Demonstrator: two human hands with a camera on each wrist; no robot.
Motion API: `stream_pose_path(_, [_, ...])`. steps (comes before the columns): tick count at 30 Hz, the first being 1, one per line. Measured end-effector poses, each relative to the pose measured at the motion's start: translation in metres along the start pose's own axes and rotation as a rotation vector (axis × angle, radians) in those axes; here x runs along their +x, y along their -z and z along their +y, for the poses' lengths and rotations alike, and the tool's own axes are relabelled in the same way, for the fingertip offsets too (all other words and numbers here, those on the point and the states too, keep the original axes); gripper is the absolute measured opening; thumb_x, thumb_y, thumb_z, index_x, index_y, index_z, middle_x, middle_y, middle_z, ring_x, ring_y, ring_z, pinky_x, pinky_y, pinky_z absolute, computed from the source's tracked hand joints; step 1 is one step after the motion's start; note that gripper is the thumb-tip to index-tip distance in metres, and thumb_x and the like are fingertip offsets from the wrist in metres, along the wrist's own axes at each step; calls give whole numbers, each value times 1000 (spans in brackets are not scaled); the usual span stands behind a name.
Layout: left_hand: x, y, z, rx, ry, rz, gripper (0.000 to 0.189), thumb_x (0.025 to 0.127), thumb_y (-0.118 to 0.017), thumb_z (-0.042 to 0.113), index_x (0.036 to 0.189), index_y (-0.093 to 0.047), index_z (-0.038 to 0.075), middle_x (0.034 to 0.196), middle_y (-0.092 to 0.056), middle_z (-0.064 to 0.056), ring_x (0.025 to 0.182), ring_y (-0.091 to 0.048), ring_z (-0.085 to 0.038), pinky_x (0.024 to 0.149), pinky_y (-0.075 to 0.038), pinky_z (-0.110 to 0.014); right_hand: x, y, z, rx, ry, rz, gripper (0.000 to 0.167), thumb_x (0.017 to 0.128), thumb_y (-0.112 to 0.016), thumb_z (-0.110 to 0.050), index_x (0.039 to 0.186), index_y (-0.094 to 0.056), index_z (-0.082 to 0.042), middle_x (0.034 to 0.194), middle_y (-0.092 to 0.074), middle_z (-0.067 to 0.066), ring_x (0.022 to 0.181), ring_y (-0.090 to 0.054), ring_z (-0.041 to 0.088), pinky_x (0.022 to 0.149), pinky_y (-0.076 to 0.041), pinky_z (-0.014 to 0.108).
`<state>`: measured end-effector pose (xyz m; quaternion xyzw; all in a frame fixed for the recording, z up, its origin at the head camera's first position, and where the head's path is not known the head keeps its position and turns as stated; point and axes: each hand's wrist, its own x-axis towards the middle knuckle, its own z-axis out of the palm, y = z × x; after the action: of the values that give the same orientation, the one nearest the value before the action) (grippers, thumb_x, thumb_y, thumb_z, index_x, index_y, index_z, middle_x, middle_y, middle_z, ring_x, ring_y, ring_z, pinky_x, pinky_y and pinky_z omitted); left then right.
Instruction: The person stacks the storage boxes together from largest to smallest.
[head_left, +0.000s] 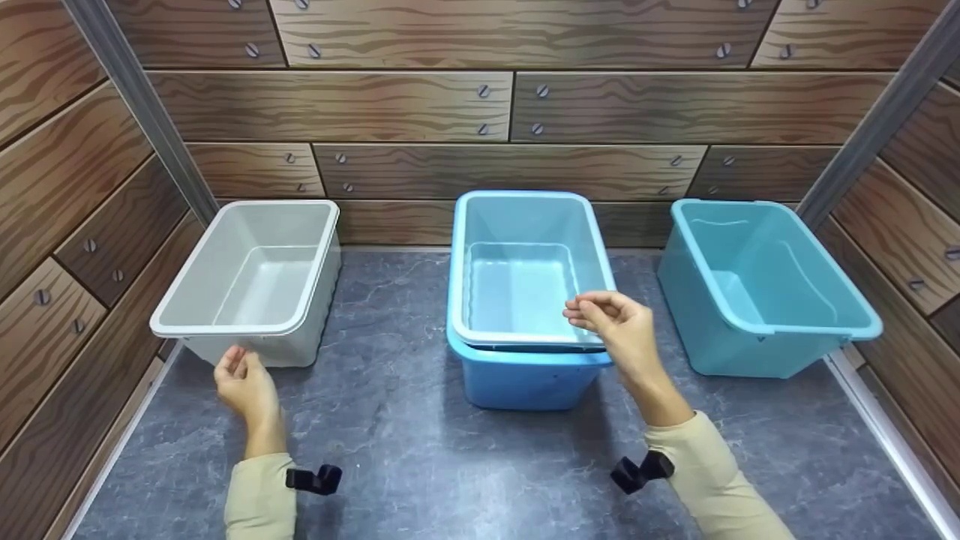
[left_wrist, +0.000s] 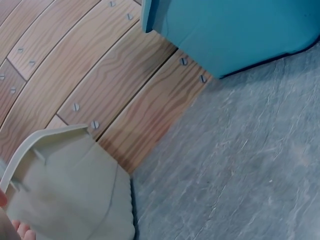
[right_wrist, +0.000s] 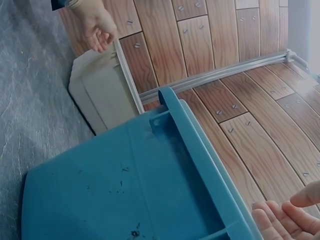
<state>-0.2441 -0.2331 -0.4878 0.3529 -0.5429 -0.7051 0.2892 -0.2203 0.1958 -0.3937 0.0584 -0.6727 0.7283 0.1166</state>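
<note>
White bin nr L hand, blue bin nr R hand, both w/ fingers loosely curled.

Your left hand is at the front wall of the off-white bin, fingers bent; contact with the bin cannot be confirmed. Your right hand is positioned at the front right corner of the pale blue bin, which sits nested inside the blue bin at the centre of the worktop. The teal bin stands upright at the right, apart from the nested pair. Each of your beige sleeves carries a black bracket. Wood-plank panels bound the worktop.
</note>
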Motion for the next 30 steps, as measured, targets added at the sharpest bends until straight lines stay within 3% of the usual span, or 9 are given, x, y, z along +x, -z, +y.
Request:
stream_pose_path(3, [3,3,4,14,28,-28,48,97,-43,9,144,-36,1,134,-48,-6,133,-45,-18,115,-38,-23,-1,-3,0,-4,-11,-2,15,92,-56,5,100,-60,18,80,-75,-5,77,-73,10,74,-61,24])
stream_pose_path(7, [7,5,9,-5,76,-64,56,99,-40,15,151,-22,2,158,-26,-17,148,-28,-22,121,-28,-19,-1,-7,-1,-7,-21,-2,15,92,-56,5,100,-61,17,80,-74,-5,77,-73,10,74,-61,24])
stream_pose_path(15, [16,4,14,16,129,-122,69,100,-37,29,154,-3,1,164,-6,-13,152,-11,-19,125,-13,-19,-1,-13,-3,-19,-34,3,16,92,-56,5,100,-61,18,80,-74,-3,77,-73,11,74,-61,24])
stream_pose_path(19, [18,2,16,5,103,-145,68,101,-35,28,153,-4,-2,163,-8,-15,152,-13,-20,125,-13,-21,-1,-16,-2,-26,-40,6,15,92,-56,6,100,-61,17,81,-74,-1,77,-73,12,74,-61,25])
stream_pose_path(21, [19,1,16,4,84,-143,65,101,-35,27,153,-11,-3,162,-16,-16,151,-18,-20,125,-17,-22,-1,-19,-1,-28,-47,2,15,91,-55,7,100,-61,18,81,-74,0,77,-73,12,74,-61,24])
stream_pose_path(23, [19,0,17,11,69,-132,57,100,-37,27,149,-25,-1,157,-29,-18,147,-29,-19,123,-24,-20,-2,-21,-1,-31,-50,-8,15,91,-56,7,100,-61,18,81,-74,0,77,-73,12,74,-61,24])
stream_pose_path(26, [21,-2,18,31,52,-108,29,100,-40,26,119,-50,8,122,-54,-9,118,-51,-12,104,-39,-15,-3,-26,-1,-30,-54,-22,16,91,-56,7,101,-60,19,81,-74,0,76,-73,12,74,-61,23])
stream_pose_path(28, [22,-3,18,43,49,-96,13,99,-43,27,99,-48,15,99,-47,3,96,-47,-6,89,-39,-15,-5,-30,-1,-32,-58,-33,15,91,-56,7,101,-60,18,81,-74,1,76,-72,12,74,-61,24])
stream_pose_path(30, [23,-3,18,54,47,-87,13,98,-45,27,90,-43,18,90,-40,7,86,-41,-4,81,-37,-16,-6,-34,-2,-33,-60,-52,15,91,-56,7,100,-61,18,82,-74,4,76,-72,12,74,-61,25])
